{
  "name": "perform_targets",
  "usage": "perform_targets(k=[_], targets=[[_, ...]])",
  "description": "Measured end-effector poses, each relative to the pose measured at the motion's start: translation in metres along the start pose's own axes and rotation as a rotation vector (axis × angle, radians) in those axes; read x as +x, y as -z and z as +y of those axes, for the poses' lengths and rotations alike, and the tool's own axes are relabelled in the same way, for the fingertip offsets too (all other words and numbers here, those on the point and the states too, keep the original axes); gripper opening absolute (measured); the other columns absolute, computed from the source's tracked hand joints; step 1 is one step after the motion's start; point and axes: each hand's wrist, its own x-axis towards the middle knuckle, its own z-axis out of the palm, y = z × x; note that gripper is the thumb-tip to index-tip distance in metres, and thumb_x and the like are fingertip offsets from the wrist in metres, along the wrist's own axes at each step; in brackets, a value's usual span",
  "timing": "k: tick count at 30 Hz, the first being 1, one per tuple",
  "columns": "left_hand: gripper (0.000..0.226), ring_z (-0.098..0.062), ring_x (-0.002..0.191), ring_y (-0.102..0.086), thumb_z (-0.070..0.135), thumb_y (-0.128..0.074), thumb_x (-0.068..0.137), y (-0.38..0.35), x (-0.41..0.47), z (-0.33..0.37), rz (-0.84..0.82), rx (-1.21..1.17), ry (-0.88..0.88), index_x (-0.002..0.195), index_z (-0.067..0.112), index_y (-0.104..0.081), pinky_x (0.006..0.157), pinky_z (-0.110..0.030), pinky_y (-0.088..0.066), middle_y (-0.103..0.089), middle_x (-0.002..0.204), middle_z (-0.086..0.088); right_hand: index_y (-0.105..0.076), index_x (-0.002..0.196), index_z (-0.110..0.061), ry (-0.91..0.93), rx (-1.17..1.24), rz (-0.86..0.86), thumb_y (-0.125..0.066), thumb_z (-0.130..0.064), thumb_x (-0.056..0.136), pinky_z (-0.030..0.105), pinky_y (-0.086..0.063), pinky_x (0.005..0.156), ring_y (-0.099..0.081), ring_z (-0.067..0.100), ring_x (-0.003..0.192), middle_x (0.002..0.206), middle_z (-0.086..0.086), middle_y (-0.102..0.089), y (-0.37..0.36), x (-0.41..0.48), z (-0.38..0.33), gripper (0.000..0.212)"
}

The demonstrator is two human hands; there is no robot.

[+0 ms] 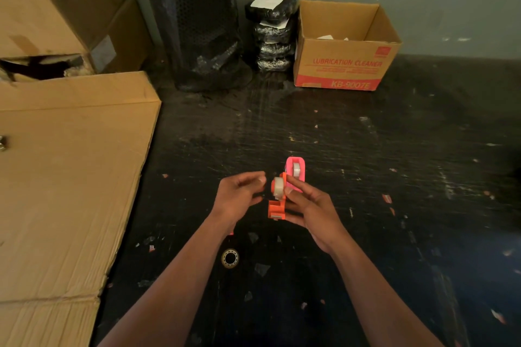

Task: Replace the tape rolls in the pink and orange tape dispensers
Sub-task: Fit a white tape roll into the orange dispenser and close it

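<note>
My right hand (313, 211) holds the orange tape dispenser (277, 207) upright above the dark floor, with a clear tape roll (278, 186) sitting on its side. Just behind it the pink tape dispenser (296, 175) stands on the floor with a roll inside. My left hand (239, 196) hovers beside the orange dispenser's roll, its fingers curled and pinched close to the roll; whether it grips tape is too small to tell. A nearly empty tape core (230, 258) lies on the floor below my left forearm.
A flattened cardboard sheet (64, 177) covers the floor on the left, with stacked boxes (56, 8) behind it. A black wrapped column (197, 22), black bundles (272, 34) and an open "Lubrication Cleaner" box (344, 65) stand at the wall. Paper scraps litter the floor.
</note>
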Motion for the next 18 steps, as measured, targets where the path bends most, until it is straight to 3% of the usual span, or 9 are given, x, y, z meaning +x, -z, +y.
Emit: perform_targets(k=[4, 7, 10, 14, 18], targets=[[0.039, -0.017, 0.119, -0.068, 0.019, -0.076, 0.093, 0.021, 0.014, -0.033, 0.29, 0.599, -0.083, 0.131, 0.019, -0.069, 0.105, -0.04, -0.055, -0.072, 0.131, -0.002, -0.064, 0.136, -0.032, -0.047, 0.012, 0.03, -0.06, -0.015, 0.102, 0.041, -0.063, 0.089, -0.078, 0.016, 0.105, 0.116, -0.001, -0.079, -0.002, 0.004, 0.004, 0.038], [0.061, -0.029, 0.129, -0.061, 0.026, -0.081, 0.087, 0.032, 0.019, -0.058, 0.379, 0.822, 0.002, 0.143, 0.019, -0.057, 0.105, -0.043, -0.053, -0.064, 0.138, -0.011, -0.064, 0.136, -0.032, -0.074, 0.01, 0.036, -0.061, -0.015, 0.102, 0.042, -0.063, 0.091, -0.078, 0.015, 0.104, 0.113, -0.002, -0.08, -0.002, 0.006, 0.005, 0.038], [0.067, -0.032, 0.125, -0.061, 0.032, -0.08, 0.088, 0.033, 0.02, -0.073, 0.351, 0.914, 0.118, 0.147, 0.022, -0.05, 0.101, -0.044, -0.054, -0.061, 0.136, -0.013, -0.065, 0.137, -0.031, -0.088, 0.008, 0.059, -0.061, -0.016, 0.102, 0.044, -0.063, 0.093, -0.078, 0.015, 0.104, 0.114, -0.002, -0.08, -0.002, 0.009, 0.007, 0.038], [0.048, -0.03, 0.114, -0.068, 0.022, -0.073, 0.093, 0.033, 0.016, -0.085, 0.359, 0.969, 0.083, 0.138, 0.017, -0.058, 0.095, -0.042, -0.057, -0.071, 0.122, -0.013, -0.066, 0.136, -0.031, -0.092, 0.03, 0.083, -0.061, -0.015, 0.102, 0.044, -0.063, 0.091, -0.079, 0.016, 0.102, 0.107, -0.003, -0.081, 0.0, 0.01, 0.008, 0.037], [0.042, -0.023, 0.095, -0.072, 0.014, -0.068, 0.094, 0.032, 0.012, -0.08, 0.349, 0.805, 0.069, 0.135, 0.02, -0.062, 0.084, -0.038, -0.06, -0.074, 0.114, -0.009, -0.064, 0.137, -0.031, -0.097, 0.016, 0.095, -0.061, -0.015, 0.102, 0.043, -0.064, 0.09, -0.079, 0.016, 0.102, 0.116, -0.001, -0.078, 0.001, 0.009, 0.008, 0.039]])
